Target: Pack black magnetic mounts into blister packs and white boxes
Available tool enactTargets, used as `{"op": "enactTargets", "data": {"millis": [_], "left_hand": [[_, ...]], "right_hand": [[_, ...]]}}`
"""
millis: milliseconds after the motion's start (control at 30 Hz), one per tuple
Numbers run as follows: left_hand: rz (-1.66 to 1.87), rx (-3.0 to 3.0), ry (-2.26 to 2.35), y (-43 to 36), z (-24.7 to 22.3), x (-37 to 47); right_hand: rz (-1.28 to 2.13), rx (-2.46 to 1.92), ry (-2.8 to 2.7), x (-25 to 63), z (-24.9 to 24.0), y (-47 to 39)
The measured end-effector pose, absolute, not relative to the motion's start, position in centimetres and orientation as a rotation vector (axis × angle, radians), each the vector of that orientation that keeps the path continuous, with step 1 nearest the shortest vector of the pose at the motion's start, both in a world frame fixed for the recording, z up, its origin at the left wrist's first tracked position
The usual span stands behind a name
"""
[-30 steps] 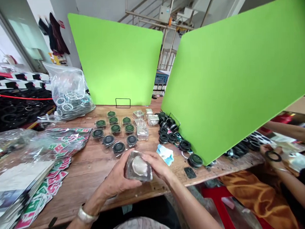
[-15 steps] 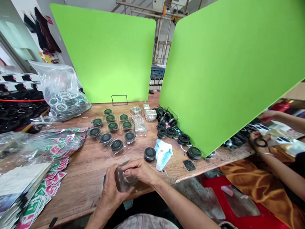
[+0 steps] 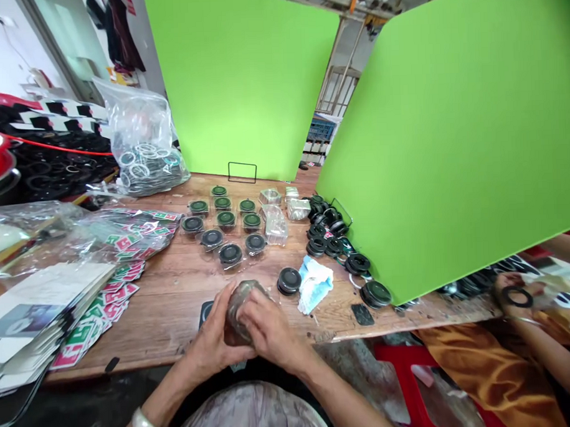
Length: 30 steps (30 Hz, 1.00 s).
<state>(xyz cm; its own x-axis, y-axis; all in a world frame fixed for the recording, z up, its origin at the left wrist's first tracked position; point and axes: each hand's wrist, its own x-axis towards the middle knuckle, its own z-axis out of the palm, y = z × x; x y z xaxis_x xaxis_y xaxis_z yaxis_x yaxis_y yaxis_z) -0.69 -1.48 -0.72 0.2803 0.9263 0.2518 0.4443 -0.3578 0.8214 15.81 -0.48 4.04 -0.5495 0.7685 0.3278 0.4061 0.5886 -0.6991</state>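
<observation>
Near the table's front edge, my left hand (image 3: 218, 340) is wrapped round the side of a clear plastic container (image 3: 241, 305). My right hand (image 3: 265, 329) presses its bent fingers against the container's upper right part; its fingertips are partly hidden. A flat dark piece (image 3: 206, 314) lies on the table just behind my left hand. To the right of the hands are a stack of black round parts (image 3: 289, 280) and a white and blue cloth (image 3: 314, 284). Several clear packs with dark discs (image 3: 230, 254) stand beyond the hands.
Green panels (image 3: 243, 84) stand behind the table (image 3: 162, 311). Clear empty packs (image 3: 275, 225) and black rings (image 3: 358, 263) lie near them. At left are a bag of rings (image 3: 145, 162), cards (image 3: 90, 323) and papers (image 3: 31, 322). Another person's hand (image 3: 514, 289) holds a black ring.
The view has shifted, so the table items appear further right and mostly higher. My right hand's fingers have curled more over the container's upper side, and the container looks more tilted.
</observation>
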Motion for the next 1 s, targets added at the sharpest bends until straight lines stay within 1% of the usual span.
{"op": "enactTargets", "data": {"millis": [67,133,267,367,467,533,633,700,833,1000], "left_hand": [[0.855,1.85,1.143,-1.1,-0.3,-1.4],[0.851,1.833,1.166,-1.0,-0.7,-1.5],[1.111,1.964,1.386,-1.8,-2.8,0.3],[1.165,2.068,1.415,-2.4,-3.4,1.2],[1.104,2.107,1.511,-2.0,-2.3,0.9],[1.065,2.128,1.496,-1.4,-1.1,0.5],[1.025,2.134,1.353,-0.7,0.1,0.4],[1.079,2.146,1.322,-0.6,0.1,0.8],[1.188,2.228,1.296,-0.8,-0.9,1.3],[1.139,2.257,1.268,-0.7,-1.7,0.7]], "right_hand": [[0.724,-0.863,-2.339,15.9,3.7,-1.2],[0.816,-0.909,-2.193,15.9,2.9,-1.2],[1.024,-1.218,-1.591,15.5,1.4,0.3],[1.12,-1.293,-1.474,15.3,1.5,0.9],[1.071,-1.231,-1.595,15.4,2.3,0.2],[1.081,-1.158,-1.681,15.5,2.7,-0.5],[1.407,-1.092,-1.51,15.7,2.5,-0.5],[1.505,-1.076,-1.357,15.8,2.2,0.2],[1.414,-1.008,-1.44,16.6,2.3,1.6],[1.499,-0.93,-1.461,17.1,2.6,2.3]]}}
